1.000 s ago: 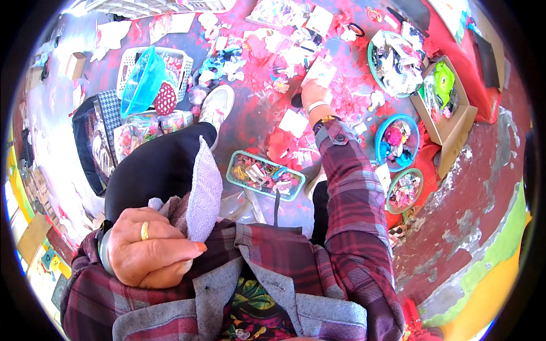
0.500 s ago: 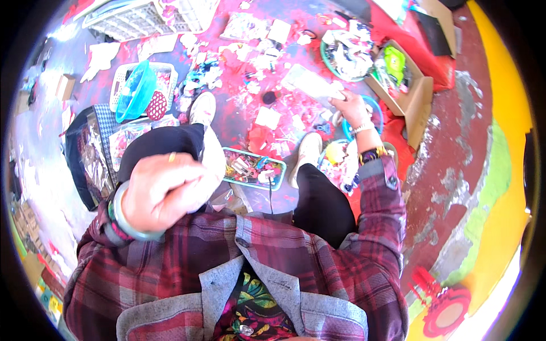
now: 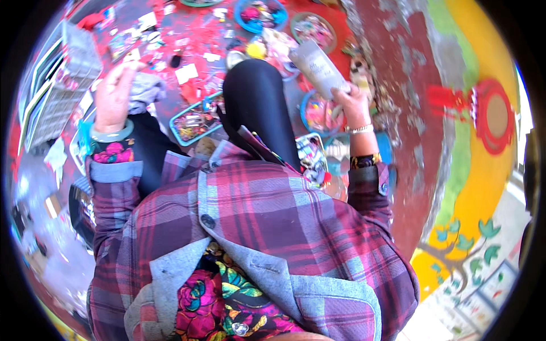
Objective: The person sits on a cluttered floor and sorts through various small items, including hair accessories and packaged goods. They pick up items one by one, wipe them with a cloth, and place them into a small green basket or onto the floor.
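My right hand is closed on the near end of a pale grey, flat rectangular packet with printing on it, held up and tilted at the right. A round basket with pink and mixed small items stands under the packet. At the left, my left hand is raised with its fingers stretched out. A crumpled grey cloth lies beside it, partly behind the fingers; nothing is visibly gripped there. Between my legs stands a teal-rimmed tray of small coloured pieces.
Ahead are a blue basket and a green-rimmed basket of small goods. A yellow ball-like thing sits by my knee. Grey plastic crates stand far left. Scraps litter the red-stained floor. A red round-topped stool is at right.
The view has swung to the right. My left hand has gone from loosely curled over my leg to stretched out at the left. My right hand has raised the pale packet nearer.
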The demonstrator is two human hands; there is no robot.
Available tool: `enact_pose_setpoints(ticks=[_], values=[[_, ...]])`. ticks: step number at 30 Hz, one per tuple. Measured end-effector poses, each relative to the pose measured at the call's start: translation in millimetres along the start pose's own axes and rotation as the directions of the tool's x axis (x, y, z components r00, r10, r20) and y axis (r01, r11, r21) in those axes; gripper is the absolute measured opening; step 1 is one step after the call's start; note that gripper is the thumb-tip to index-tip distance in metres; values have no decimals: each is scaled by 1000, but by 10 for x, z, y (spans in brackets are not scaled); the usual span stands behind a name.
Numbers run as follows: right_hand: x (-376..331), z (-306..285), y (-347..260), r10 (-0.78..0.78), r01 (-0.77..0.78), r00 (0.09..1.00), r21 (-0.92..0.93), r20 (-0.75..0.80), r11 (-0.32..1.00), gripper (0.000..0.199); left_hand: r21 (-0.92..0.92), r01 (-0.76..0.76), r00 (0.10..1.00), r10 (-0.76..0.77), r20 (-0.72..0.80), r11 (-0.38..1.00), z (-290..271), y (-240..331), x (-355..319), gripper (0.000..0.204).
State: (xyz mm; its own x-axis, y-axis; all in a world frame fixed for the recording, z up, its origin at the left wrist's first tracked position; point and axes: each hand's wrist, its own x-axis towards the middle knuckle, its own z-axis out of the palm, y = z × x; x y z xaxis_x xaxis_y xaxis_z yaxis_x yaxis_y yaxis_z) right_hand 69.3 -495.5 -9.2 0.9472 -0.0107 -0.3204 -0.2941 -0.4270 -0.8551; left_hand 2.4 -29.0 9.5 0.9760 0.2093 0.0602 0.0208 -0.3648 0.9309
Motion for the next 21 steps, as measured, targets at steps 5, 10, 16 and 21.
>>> enact_pose_setpoints(ticks=[5, 10, 16, 21], values=[[-1159, -690, 1495, 363, -402, 885, -86, -291, 912, 20, -40, -1, 996, 4, 87, 999, 185, -286, 136, 24], [-1878, -469, 1929, 329, -621, 759, -472, -562, 626, 28, 47, 23, 992, -29, 120, 999, 181, -304, 357, 26], [-1948, -374, 1882, 276, -644, 746, -551, -606, 531, 31, 177, -41, 994, 22, 106, 983, 308, -330, 402, 27], [-1153, -614, 2145, 154, -538, 779, -521, -608, 663, 32, 223, -19, 998, 4, 68, 975, 350, -341, 353, 27]])
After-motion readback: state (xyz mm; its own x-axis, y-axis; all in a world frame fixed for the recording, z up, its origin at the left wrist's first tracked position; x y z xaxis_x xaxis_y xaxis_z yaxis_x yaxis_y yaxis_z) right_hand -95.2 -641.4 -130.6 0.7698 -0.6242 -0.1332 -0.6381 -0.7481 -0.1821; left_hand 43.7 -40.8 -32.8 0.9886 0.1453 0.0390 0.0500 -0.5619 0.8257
